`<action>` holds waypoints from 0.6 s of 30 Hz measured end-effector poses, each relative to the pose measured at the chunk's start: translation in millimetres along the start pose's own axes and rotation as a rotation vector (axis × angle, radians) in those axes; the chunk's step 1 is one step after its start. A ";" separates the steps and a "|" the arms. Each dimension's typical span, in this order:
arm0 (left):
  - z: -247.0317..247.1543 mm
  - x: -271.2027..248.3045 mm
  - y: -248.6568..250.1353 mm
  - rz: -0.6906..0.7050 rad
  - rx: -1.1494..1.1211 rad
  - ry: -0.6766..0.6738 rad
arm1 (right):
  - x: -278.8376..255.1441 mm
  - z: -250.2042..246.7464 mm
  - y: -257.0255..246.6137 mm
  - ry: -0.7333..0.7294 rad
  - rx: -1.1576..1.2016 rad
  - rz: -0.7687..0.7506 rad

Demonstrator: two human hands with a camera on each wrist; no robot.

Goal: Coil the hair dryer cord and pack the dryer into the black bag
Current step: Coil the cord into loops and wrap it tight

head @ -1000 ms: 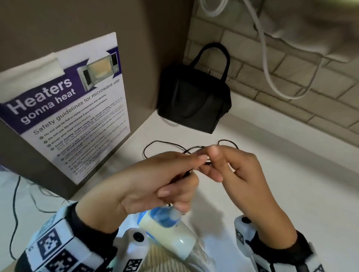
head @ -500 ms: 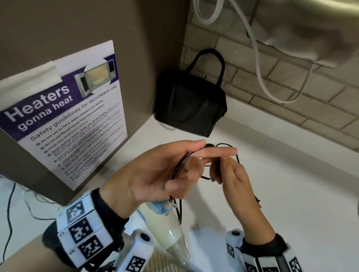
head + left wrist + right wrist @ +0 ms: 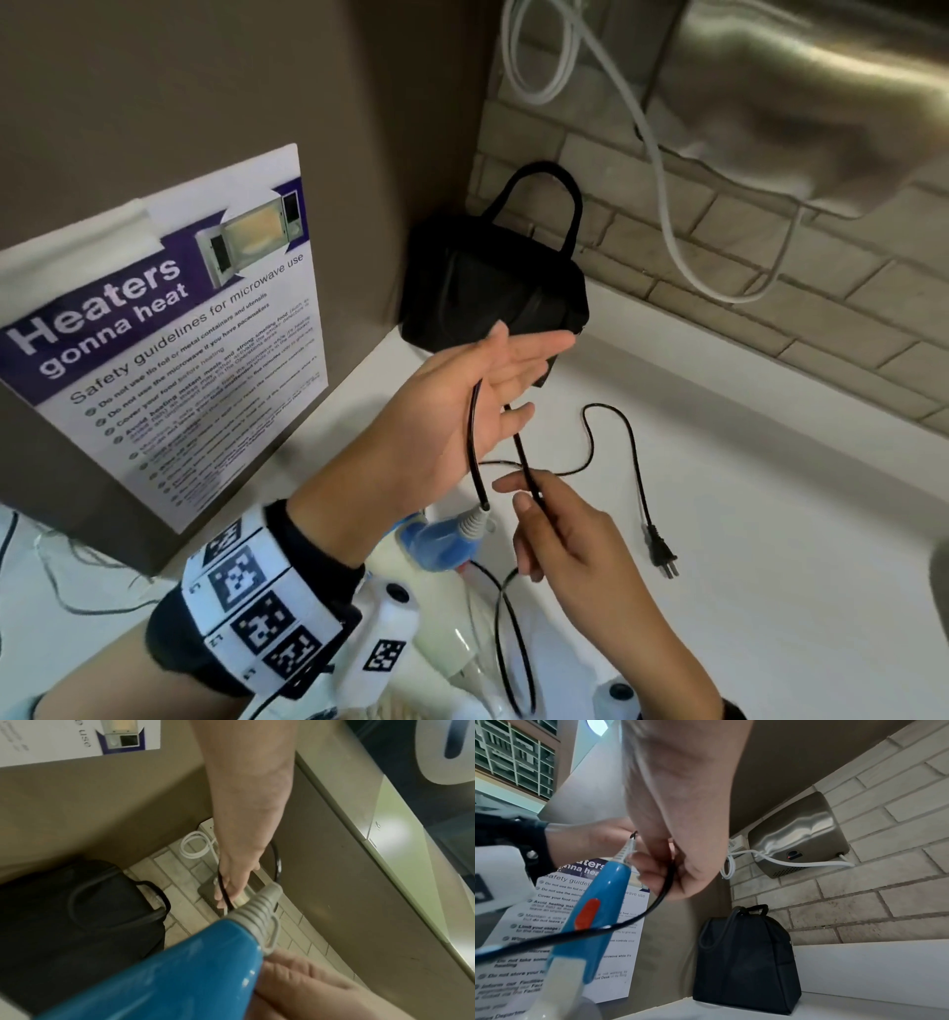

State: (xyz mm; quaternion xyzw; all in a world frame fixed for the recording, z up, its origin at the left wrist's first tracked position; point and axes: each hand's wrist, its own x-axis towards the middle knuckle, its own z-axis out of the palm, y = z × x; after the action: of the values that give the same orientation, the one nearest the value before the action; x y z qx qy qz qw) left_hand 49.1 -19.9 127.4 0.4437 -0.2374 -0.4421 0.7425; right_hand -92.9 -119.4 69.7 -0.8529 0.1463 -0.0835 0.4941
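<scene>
My left hand point(image 3: 493, 380) is raised with straight fingers, and the black cord point(image 3: 475, 437) loops over its palm by the thumb. My right hand point(image 3: 534, 501) pinches the cord point(image 3: 659, 898) just below, beside the dryer's grey strain relief. The hair dryer point(image 3: 436, 545), blue handle on a cream body, sits under my left wrist; what supports it is hidden. The rest of the cord trails over the white counter point(image 3: 770, 514) to the plug point(image 3: 662, 557). The black bag point(image 3: 493, 277) stands upright in the corner behind my left hand, handles up.
A microwave safety poster point(image 3: 169, 349) hangs on the brown panel at left. A steel hand dryer point(image 3: 801, 97) with a white cable point(image 3: 667, 216) is mounted on the brick wall above the counter. Thin dark wires point(image 3: 77, 591) lie at the lower left.
My left hand has opened flat and lifted toward the bag. My right hand has dropped below it, drawing the cord down off the left palm. The plug has come into view.
</scene>
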 end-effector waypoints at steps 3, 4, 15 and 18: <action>-3.3 -0.3 4.0 0.103 0.067 0.063 | -1.9 -5.7 7.2 -0.043 -0.009 0.067; -4.9 -1.0 6.1 0.138 0.088 0.076 | -2.8 -8.3 11.9 -0.055 -0.018 0.092; -13.6 -4.7 37.4 0.138 0.109 -0.012 | -19.4 -26.3 -3.2 -0.104 -0.206 -0.130; -3.3 -11.5 43.5 -0.045 0.065 -0.154 | -0.5 -36.7 -30.3 0.181 -0.056 -0.184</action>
State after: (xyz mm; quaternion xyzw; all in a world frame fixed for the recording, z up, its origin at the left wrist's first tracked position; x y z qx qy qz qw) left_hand 65.2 1.0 164.0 0.4373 -0.2981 -0.4834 0.6973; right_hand -98.8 -135.1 114.2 -0.8653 0.1134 -0.2008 0.4450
